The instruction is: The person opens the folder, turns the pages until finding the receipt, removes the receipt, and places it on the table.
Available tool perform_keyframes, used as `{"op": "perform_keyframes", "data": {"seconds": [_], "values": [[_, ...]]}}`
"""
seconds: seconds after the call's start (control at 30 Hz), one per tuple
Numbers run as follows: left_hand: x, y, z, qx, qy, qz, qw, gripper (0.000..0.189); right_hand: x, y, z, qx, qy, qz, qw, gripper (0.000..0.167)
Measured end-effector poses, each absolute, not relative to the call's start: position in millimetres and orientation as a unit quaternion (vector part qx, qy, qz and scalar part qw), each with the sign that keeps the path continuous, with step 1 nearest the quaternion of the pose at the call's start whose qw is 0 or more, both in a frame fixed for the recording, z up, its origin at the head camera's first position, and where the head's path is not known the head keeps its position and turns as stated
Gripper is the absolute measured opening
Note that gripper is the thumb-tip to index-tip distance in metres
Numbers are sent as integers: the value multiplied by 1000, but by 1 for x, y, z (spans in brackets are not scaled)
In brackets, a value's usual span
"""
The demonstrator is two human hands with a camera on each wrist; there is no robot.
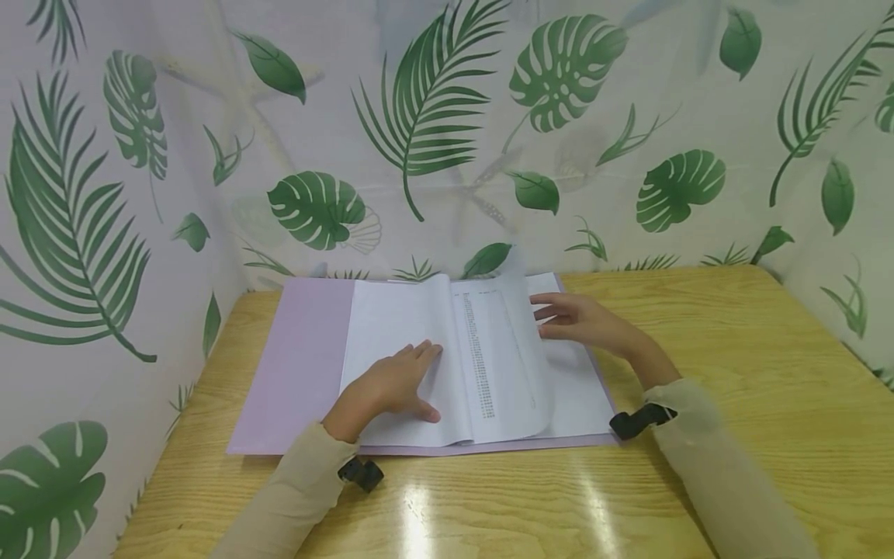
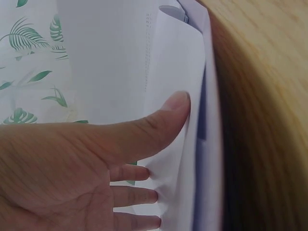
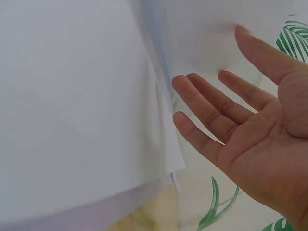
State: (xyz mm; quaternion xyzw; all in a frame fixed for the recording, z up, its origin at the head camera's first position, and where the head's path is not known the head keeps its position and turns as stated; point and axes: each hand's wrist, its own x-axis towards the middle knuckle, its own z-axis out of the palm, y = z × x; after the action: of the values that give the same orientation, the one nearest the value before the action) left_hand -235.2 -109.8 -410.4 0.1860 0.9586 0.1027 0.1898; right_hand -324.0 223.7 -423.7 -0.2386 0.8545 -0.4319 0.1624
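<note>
A lilac folder (image 1: 300,349) lies spread on the table with white sheets inside. One printed page (image 1: 513,349), bearing a column of small text, stands partly lifted and curved near the middle. My left hand (image 1: 398,384) rests on the left-hand white sheets (image 1: 384,310), its fingers extended and thumb apart, as the left wrist view also shows. At the lifted page's right edge is my right hand (image 1: 583,320). In the right wrist view the right hand (image 3: 255,115) has its fingers spread and loosely bent, with nothing gripped; whether the fingertips touch the paper is hard to tell.
The wooden table (image 1: 733,349) extends to both sides and in front of the folder. A pale cloth wall (image 1: 447,194) printed with green leaves stands behind and at the sides. Each wrist carries a black strap mount (image 1: 642,419).
</note>
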Motion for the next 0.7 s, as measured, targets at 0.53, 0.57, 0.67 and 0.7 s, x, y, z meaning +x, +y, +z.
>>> {"op": "perform_keyframes", "data": {"seconds": [0.53,0.57,0.67,0.7], "values": [[-240,-113,-414,197,958,100,185,105,-315,199,-424,-304,842,-417,157,62],[-241,-113,-414,198,957,102,184,105,-314,198,-424,-311,839,-418,157,63],[-241,-114,-414,201,957,106,182,105,-312,193,-424,-321,831,-423,163,66],[-241,-114,-414,202,957,107,181,105,-312,192,-424,-323,831,-423,164,67]]}}
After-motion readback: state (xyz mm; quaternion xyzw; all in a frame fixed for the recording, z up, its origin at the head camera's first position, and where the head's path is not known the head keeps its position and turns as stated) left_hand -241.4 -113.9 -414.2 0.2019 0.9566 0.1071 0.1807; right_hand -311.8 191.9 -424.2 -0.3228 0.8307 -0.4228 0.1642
